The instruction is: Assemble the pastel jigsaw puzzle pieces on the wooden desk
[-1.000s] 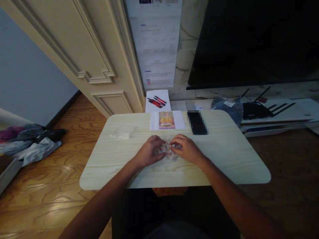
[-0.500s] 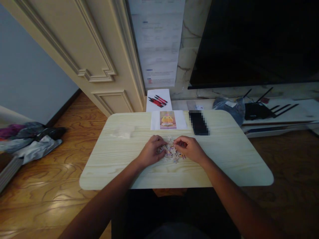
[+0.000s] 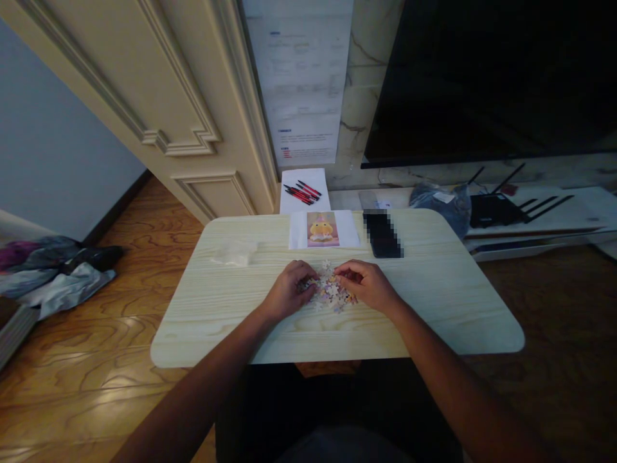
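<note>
A small heap of jigsaw puzzle pieces [image 3: 332, 290], pale and multicoloured, lies loose on the light wood-grain table [image 3: 212, 315]. At the heap's left edge is my left hand [image 3: 290, 290], its thumb and curved fingers apart, with pieces between and beside them. My right hand [image 3: 369, 284] reaches in from the right, its thumb and forefinger close together over the pieces. Anything between those fingertips is too small to make out. Behind the heap, a printed picture [image 3: 322, 230] of a yellow toy-like figure lies on white paper.
A dark, pixelated phone-like object [image 3: 383, 235] lies right of the picture. A clear plastic bag [image 3: 235, 253] rests on the table's left side. Beyond the far edge are red-and-black pens [image 3: 302, 192] on a white surface and a black router [image 3: 496, 210] on a shelf.
The view has shifted slightly. My hands stay at the heap; the fingers of my left hand have drawn back a little, and the pieces between my hands show more.
</note>
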A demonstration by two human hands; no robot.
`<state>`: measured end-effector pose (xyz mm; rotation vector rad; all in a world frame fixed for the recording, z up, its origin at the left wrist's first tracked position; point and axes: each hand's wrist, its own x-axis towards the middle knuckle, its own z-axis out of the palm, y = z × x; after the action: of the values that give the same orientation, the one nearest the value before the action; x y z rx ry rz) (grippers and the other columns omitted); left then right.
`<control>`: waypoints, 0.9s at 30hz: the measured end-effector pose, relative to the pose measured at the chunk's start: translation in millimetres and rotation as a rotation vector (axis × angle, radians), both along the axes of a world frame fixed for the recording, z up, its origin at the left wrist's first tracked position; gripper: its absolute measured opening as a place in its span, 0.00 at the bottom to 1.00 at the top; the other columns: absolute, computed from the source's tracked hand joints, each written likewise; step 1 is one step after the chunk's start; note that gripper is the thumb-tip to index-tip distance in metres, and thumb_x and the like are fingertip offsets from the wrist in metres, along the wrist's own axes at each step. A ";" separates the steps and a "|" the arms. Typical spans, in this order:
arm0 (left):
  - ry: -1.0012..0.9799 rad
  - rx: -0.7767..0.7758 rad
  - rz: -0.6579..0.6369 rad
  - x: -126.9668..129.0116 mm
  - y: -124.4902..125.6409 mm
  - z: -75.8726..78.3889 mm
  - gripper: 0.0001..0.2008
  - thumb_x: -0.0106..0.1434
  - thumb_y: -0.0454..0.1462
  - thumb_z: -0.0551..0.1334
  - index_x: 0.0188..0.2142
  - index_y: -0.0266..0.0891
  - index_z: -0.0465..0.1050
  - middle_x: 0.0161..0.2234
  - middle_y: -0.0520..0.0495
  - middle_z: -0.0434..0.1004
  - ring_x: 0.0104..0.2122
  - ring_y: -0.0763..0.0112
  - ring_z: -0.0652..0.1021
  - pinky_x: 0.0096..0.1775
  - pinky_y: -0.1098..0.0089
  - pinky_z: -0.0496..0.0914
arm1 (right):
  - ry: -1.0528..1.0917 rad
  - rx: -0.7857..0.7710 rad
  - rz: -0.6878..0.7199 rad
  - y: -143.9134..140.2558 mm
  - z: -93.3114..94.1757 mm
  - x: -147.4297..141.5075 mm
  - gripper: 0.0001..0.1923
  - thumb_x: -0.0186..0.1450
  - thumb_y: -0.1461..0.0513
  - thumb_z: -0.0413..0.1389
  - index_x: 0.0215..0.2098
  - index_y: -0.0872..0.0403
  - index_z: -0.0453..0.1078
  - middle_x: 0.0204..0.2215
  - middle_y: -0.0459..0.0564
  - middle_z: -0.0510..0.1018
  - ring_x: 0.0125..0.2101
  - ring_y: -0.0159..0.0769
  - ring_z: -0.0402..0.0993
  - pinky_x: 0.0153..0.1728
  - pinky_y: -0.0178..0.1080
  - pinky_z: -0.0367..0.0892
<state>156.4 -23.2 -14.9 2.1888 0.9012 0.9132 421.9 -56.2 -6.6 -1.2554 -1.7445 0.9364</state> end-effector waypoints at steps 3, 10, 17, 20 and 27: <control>-0.030 -0.018 0.007 -0.5 0.5 2.3 0.05 0.69 0.31 0.67 0.43 0.40 0.81 0.39 0.45 0.81 0.40 0.64 0.79 0.45 0.62 0.75 | -0.012 0.009 0.012 0.3 1.0 0.6 0.06 0.70 0.62 0.64 0.44 0.53 0.85 0.30 0.46 0.81 0.26 0.32 0.72 0.30 0.35 0.68; -0.041 -0.101 0.026 -1.9 1.4 1.2 0.08 0.69 0.33 0.68 0.46 0.40 0.84 0.40 0.44 0.85 0.40 0.64 0.82 0.44 0.63 0.76 | -0.097 0.135 0.029 -0.2 1.3 2.7 0.06 0.70 0.65 0.65 0.44 0.51 0.84 0.38 0.49 0.81 0.32 0.34 0.75 0.35 0.37 0.70; -0.033 -0.205 0.060 -1.5 -2.4 3.1 0.09 0.70 0.34 0.68 0.47 0.40 0.86 0.38 0.45 0.85 0.36 0.66 0.82 0.39 0.66 0.75 | -0.214 0.181 0.132 -6.2 8.0 6.5 0.18 0.70 0.65 0.67 0.57 0.49 0.81 0.52 0.54 0.84 0.52 0.45 0.80 0.52 0.46 0.77; -0.024 -0.193 0.028 0.2 -2.5 9.2 0.08 0.71 0.34 0.68 0.46 0.40 0.86 0.37 0.45 0.84 0.35 0.66 0.82 0.39 0.67 0.76 | -0.255 0.197 0.154 -6.3 8.1 5.7 0.19 0.69 0.65 0.68 0.58 0.49 0.81 0.51 0.55 0.85 0.54 0.47 0.80 0.57 0.50 0.76; 0.000 -0.064 -0.029 9.2 6.6 14.2 0.06 0.69 0.32 0.69 0.44 0.41 0.86 0.39 0.44 0.83 0.43 0.61 0.82 0.47 0.59 0.78 | -0.242 0.119 0.139 -4.9 10.6 4.1 0.18 0.69 0.65 0.69 0.56 0.49 0.82 0.49 0.53 0.86 0.51 0.44 0.82 0.55 0.47 0.76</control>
<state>165.7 -16.5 -0.7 2.1423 0.8843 0.8595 426.0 -61.1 4.0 -1.2224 -2.0680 0.7691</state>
